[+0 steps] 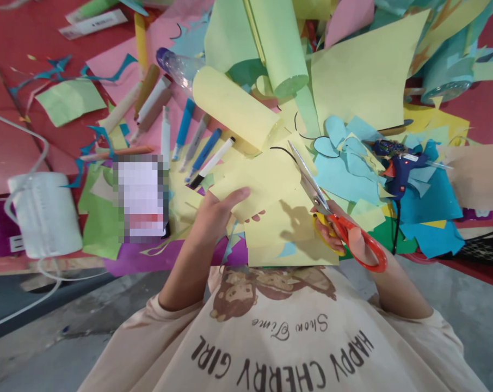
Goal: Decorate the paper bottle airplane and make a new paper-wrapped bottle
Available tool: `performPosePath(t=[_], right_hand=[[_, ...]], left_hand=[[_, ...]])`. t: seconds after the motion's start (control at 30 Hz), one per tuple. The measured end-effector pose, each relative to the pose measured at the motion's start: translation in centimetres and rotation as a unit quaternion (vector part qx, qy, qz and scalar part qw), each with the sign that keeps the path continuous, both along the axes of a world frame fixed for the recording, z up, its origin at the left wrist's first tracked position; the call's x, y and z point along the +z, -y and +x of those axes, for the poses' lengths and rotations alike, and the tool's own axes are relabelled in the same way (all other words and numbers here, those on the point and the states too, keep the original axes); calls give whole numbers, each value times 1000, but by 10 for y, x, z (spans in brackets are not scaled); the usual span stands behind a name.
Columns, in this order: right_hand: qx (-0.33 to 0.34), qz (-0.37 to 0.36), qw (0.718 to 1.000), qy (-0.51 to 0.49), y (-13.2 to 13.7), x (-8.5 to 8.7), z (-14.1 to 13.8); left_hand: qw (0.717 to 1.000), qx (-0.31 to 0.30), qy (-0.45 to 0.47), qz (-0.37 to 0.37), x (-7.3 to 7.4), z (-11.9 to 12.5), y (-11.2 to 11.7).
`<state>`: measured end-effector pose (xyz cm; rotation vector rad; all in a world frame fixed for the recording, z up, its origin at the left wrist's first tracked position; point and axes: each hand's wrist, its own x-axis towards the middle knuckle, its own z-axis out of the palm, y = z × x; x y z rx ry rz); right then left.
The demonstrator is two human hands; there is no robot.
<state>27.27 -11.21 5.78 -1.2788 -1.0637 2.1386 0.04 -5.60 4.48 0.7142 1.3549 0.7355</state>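
Observation:
My left hand [226, 209] grips a piece of pale yellow paper [266, 177], thumb on top and fingertips showing below its lower edge. A curved black line runs along the paper's upper right edge. In my right hand [346, 231] is a pair of scissors [332, 212] with red and yellow handles. Its blades point up and left, lying at the right edge of the paper. Beneath the held piece lies another pale yellow sheet [287, 234] at the table's front edge.
A bottle wrapped in yellow paper [234, 106] lies behind my hands, among several markers [205, 155]. To the right, a dark blue glue gun [399, 171] rests on blue scraps [344, 169]. A phone [141, 198] and a white power adapter [44, 215] are at left.

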Motion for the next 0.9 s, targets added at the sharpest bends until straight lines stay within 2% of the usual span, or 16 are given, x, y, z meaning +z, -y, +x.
performPosePath(t=[0.2, 0.37, 0.47, 0.57, 0.7, 0.77, 0.83, 0.9], right_hand=[[-19, -15, 999, -29, -3, -2, 2], [-16, 7, 999, -27, -1, -8, 5], [-25, 21, 999, -40, 2, -10, 3], [-39, 23, 998, -36, 4, -10, -1], [-51, 34, 997, -41, 6, -10, -6], [-56, 39, 997, -47, 6, -10, -8], [-61, 38, 996, -50, 7, -10, -11], [-61, 35, 996, -52, 7, -8, -14]], left_hand=[[1000, -8, 6, 11, 0, -2, -3], [1000, -12, 18, 2, 7, -2, -9], [999, -2, 42, -2, 5, -3, -12], [992, 2, 117, 51, -1, -5, -13], [959, 33, 257, 113, -9, 3, -9], [952, 84, 260, 136, -12, 11, -4], [951, 105, 228, 182, -17, 21, 1], [945, 87, 208, 238, -25, 28, 5]])
